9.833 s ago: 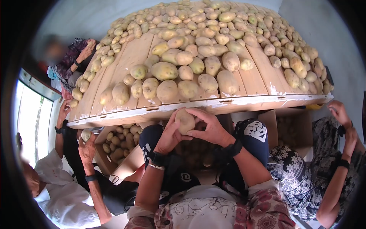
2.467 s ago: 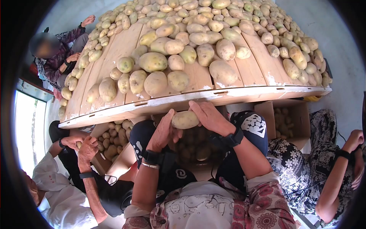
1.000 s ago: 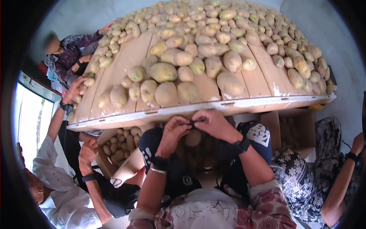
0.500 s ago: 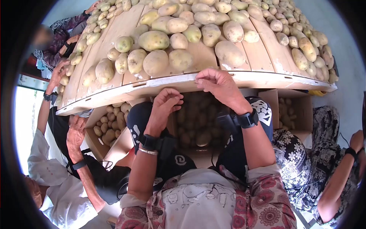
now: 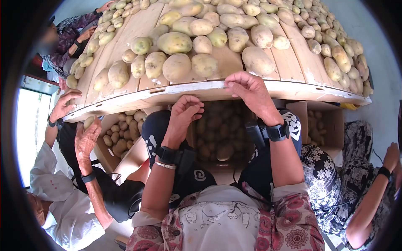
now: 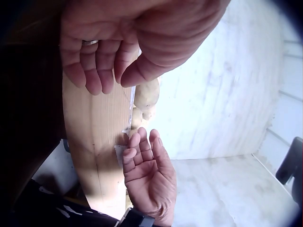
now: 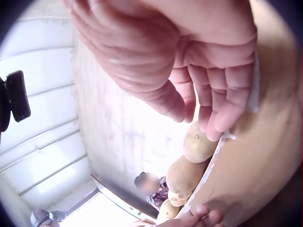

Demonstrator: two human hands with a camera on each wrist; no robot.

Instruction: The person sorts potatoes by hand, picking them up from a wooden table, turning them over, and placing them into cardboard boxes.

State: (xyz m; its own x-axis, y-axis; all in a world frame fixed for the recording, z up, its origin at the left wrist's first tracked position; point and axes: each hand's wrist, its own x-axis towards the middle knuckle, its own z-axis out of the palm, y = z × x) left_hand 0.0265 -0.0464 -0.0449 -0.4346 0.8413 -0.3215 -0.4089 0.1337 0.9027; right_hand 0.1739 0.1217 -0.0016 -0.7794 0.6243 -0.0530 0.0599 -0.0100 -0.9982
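Note:
My left hand (image 5: 182, 119) hangs with loosely bent fingers in front of the table's edge, holding nothing; in the left wrist view the same hand (image 6: 137, 42) shows a ring and empty fingers. Higher and to its right, my right hand (image 5: 253, 96) is bent loosely beside the white table edge (image 5: 192, 87), and the right wrist view shows this hand (image 7: 189, 61) empty too. Large potatoes line the board behind the edge, among them one (image 5: 258, 60) just above my right hand. Below and between my hands, a dark box holds potatoes (image 5: 225, 151).
Many potatoes (image 5: 173, 42) cover the slatted table. Boxes of potatoes stand at the left (image 5: 121, 145) and right (image 5: 316, 125). A person in white (image 5: 71, 213) holds a potato (image 5: 89, 122). Someone in patterned clothes (image 5: 324, 180) sits at the right, another person (image 5: 71, 39) at the far left.
The potato my hands held 2.5 seconds ago has left them. My hands have moved apart, the right one up to the table edge. The left neighbour's raised hand now holds a potato.

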